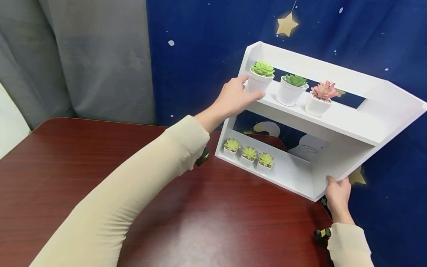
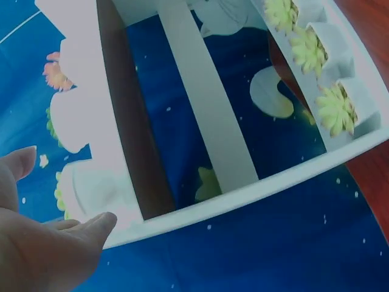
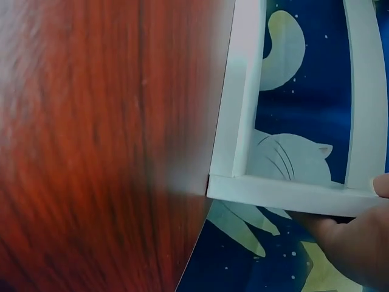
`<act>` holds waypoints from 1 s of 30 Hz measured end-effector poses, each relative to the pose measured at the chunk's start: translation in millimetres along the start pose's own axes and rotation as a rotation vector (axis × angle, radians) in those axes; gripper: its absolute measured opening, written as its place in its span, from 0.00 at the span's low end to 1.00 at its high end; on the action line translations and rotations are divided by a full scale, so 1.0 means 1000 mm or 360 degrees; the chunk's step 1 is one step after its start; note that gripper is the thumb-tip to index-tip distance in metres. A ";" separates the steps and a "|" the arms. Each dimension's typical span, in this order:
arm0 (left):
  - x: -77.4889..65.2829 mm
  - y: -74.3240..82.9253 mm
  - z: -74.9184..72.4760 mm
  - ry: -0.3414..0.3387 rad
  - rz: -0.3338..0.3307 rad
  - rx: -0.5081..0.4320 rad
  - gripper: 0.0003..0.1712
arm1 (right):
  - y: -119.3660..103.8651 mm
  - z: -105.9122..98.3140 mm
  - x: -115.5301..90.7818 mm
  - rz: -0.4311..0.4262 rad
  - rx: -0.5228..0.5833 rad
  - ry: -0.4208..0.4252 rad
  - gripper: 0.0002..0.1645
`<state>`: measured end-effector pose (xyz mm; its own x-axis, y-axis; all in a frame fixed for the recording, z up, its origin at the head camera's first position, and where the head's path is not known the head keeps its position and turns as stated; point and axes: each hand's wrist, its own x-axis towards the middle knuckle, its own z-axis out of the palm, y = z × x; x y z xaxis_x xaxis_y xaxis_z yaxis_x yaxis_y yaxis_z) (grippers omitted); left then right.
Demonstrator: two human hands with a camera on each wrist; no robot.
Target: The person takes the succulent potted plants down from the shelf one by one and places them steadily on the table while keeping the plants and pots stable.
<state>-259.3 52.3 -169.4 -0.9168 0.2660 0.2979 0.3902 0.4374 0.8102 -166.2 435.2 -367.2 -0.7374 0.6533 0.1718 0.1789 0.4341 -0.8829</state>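
A white two-tier shelf [image 1: 358, 128] stands on the dark red table. My right hand [image 1: 338, 194] grips the lower part of its right side panel, thumb inside and fingers hidden behind. Spread around the leftmost white pot [image 1: 258, 82] on the upper tier is my left hand [image 1: 235, 94], thumb before the pot's base and fingers at its left side. That pot holds a bright green succulent [image 1: 262, 68]. To its right are a pot with a darker green succulent [image 1: 295, 80] and a squarish one with a pink succulent [image 1: 324, 90].
Several small yellow-green succulents, one of them a potted plant [image 1: 248, 154], line the lower tier's left end. Behind the table [image 1: 186, 222] hangs a dark blue curtain [image 1: 200, 55] with stars, beside a grey curtain [image 1: 103, 59].
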 end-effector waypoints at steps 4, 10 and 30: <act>0.001 0.001 0.014 0.0024 0.0001 -0.0034 0.45 | 0.001 -0.002 0.002 -0.0013 -0.0056 -0.0021 0.32; 0.007 0.006 0.030 0.0057 -0.0020 -0.0065 0.54 | 0.003 -0.005 0.003 -0.0021 -0.0079 -0.0040 0.33; 0.025 0.027 0.053 0.0340 -0.0411 0.0020 0.51 | 0.003 -0.005 -0.002 -0.0028 -0.0127 -0.0043 0.33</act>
<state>-267.1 116.4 -166.3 -0.9821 -0.0406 0.1837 0.1424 0.4778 0.8668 -160.7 438.6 -368.1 -0.7578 0.6287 0.1745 0.2161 0.4942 -0.8421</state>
